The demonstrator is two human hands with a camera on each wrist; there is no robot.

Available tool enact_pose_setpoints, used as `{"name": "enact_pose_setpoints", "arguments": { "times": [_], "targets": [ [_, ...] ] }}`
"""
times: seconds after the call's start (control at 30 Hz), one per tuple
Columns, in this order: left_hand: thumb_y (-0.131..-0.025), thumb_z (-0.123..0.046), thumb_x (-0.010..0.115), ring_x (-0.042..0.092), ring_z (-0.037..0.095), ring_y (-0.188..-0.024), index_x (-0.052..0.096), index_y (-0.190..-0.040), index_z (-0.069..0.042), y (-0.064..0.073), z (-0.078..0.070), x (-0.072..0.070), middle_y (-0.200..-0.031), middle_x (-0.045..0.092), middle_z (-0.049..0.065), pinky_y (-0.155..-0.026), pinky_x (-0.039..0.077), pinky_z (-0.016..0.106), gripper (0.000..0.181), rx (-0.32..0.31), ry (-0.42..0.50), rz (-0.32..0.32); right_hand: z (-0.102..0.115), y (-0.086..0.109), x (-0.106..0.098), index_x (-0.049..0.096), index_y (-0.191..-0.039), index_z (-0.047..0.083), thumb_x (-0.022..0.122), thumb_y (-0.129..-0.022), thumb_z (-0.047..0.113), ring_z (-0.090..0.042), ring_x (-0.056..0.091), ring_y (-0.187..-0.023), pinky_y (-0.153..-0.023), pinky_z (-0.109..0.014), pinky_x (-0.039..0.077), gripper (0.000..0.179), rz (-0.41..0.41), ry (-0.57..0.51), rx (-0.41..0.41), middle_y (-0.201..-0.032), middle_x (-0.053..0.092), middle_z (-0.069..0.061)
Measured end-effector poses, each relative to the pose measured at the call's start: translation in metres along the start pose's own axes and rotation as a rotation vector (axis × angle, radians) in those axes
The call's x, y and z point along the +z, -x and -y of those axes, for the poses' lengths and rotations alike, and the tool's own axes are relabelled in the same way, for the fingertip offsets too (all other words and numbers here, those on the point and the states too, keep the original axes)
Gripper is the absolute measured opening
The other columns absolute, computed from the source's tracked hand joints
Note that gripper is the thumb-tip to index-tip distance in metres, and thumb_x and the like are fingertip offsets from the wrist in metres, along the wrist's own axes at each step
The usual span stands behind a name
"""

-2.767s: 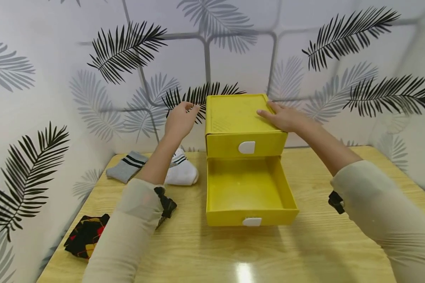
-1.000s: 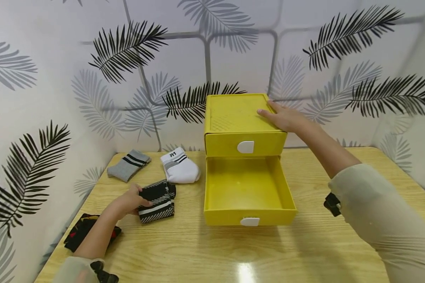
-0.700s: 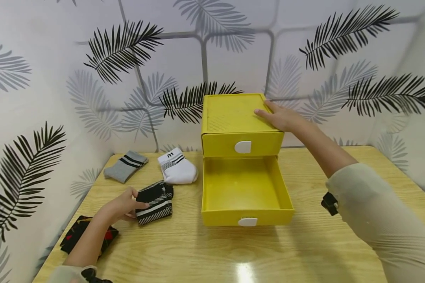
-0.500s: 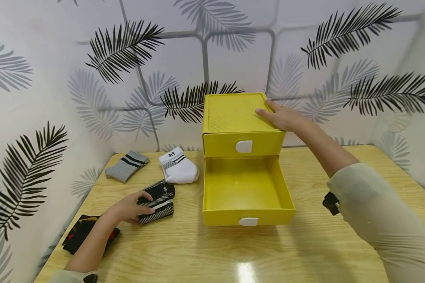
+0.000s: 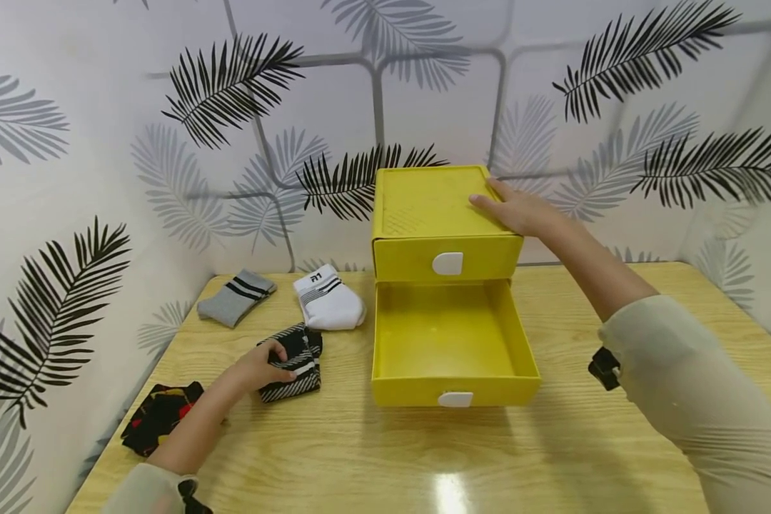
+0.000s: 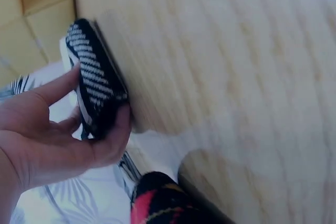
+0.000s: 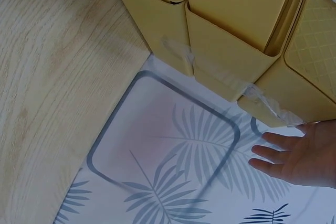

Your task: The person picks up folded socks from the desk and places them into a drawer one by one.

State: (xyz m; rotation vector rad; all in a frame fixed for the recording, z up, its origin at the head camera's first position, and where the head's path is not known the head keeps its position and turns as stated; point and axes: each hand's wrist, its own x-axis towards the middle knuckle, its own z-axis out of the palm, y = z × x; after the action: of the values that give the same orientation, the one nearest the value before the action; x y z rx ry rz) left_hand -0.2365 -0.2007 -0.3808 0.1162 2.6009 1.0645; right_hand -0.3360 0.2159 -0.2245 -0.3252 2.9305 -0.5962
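My left hand (image 5: 257, 368) pinches the left side of a folded black-and-white patterned sock (image 5: 290, 390) on the wooden table. In the left wrist view, thumb and fingers close on the sock (image 6: 93, 72) from either side. My right hand (image 5: 520, 214) rests on the right top edge of a yellow two-drawer unit (image 5: 433, 203), thumb on top and fingers extended. The unit's lower drawer (image 5: 450, 343) is pulled out with nothing in it; the upper drawer (image 5: 405, 260) is closed. In the right wrist view, the right hand (image 7: 299, 153) lies along the unit's side.
A white sock (image 5: 334, 307) and a grey striped sock (image 5: 228, 307) lie at the back left of the table. A black, red and yellow sock (image 5: 157, 417) sits near the left edge, partly behind my left forearm. A patterned wall (image 5: 437, 107) stands behind the unit.
My left hand has come down from beside the drawer unit's top to the black-and-white sock, and its fingers have closed over the sock's edge. The right hand stays on the unit.
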Motion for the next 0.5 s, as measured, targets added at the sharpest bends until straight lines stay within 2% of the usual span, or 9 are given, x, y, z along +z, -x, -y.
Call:
{"name": "enact_pose_setpoints", "arguments": {
  "times": [0.13, 0.2, 0.27, 0.33, 0.43, 0.5],
  "targets": [
    [-0.087, -0.008, 0.062, 0.038, 0.018, -0.065, 0.046, -0.106, -0.001, 0.000, 0.011, -0.008, -0.101, 0.042, 0.014, -0.058, 0.042, 0.032, 0.026, -0.042, 0.306, 0.090, 0.000, 0.000, 0.000, -0.005, -0.148, 0.011, 0.021, -0.092, 0.062, -0.046, 0.009, -0.132, -0.102, -0.059, 0.010, 0.080, -0.005, -0.010, -0.008, -0.148, 0.008, -0.026],
    [-0.089, -0.006, 0.060, 0.035, 0.014, -0.058, 0.046, -0.113, 0.000, 0.001, 0.014, -0.011, -0.097, 0.042, 0.012, -0.057, 0.044, 0.032, 0.029, -0.062, 0.416, 0.134, 0.000, 0.000, 0.001, -0.005, -0.148, 0.011, 0.022, -0.092, 0.061, -0.046, 0.009, -0.132, -0.102, -0.059, 0.010, 0.080, -0.004, -0.017, -0.008, -0.148, 0.008, -0.026],
    [-0.089, -0.006, 0.060, 0.033, 0.012, -0.055, 0.046, -0.119, 0.002, 0.002, 0.016, -0.013, -0.097, 0.043, 0.010, -0.058, 0.043, 0.031, 0.034, -0.065, 0.456, 0.153, 0.000, 0.000, 0.001, -0.004, -0.148, 0.010, 0.022, -0.093, 0.061, -0.045, 0.009, -0.132, -0.102, -0.058, 0.010, 0.080, -0.006, -0.024, -0.008, -0.148, 0.008, -0.026],
    [-0.089, -0.007, 0.060, 0.034, 0.013, -0.058, 0.044, -0.124, 0.002, 0.003, 0.016, -0.015, -0.104, 0.043, 0.012, -0.062, 0.041, 0.031, 0.040, -0.054, 0.458, 0.156, -0.001, 0.000, 0.001, -0.004, -0.148, 0.010, 0.022, -0.093, 0.060, -0.045, 0.009, -0.132, -0.102, -0.058, 0.009, 0.079, -0.010, -0.029, -0.010, -0.148, 0.007, -0.025],
    [-0.089, -0.009, 0.061, 0.049, 0.021, -0.082, 0.041, -0.130, 0.004, 0.005, 0.014, -0.016, -0.127, 0.035, 0.021, -0.079, 0.043, 0.037, 0.047, -0.034, 0.436, 0.132, -0.001, 0.000, 0.001, -0.003, -0.148, 0.009, 0.023, -0.093, 0.060, -0.045, 0.008, -0.132, -0.103, -0.057, 0.009, 0.080, -0.017, -0.033, -0.017, -0.148, 0.007, -0.025],
    [-0.089, -0.010, 0.061, 0.047, 0.026, -0.100, 0.039, -0.133, 0.004, 0.006, 0.013, -0.018, -0.139, 0.022, 0.024, -0.089, 0.040, 0.043, 0.051, -0.020, 0.420, 0.122, -0.001, 0.000, 0.001, -0.004, -0.148, 0.009, 0.023, -0.093, 0.060, -0.045, 0.008, -0.132, -0.103, -0.057, 0.009, 0.079, -0.017, -0.035, -0.017, -0.148, 0.007, -0.025]
  ]
}}
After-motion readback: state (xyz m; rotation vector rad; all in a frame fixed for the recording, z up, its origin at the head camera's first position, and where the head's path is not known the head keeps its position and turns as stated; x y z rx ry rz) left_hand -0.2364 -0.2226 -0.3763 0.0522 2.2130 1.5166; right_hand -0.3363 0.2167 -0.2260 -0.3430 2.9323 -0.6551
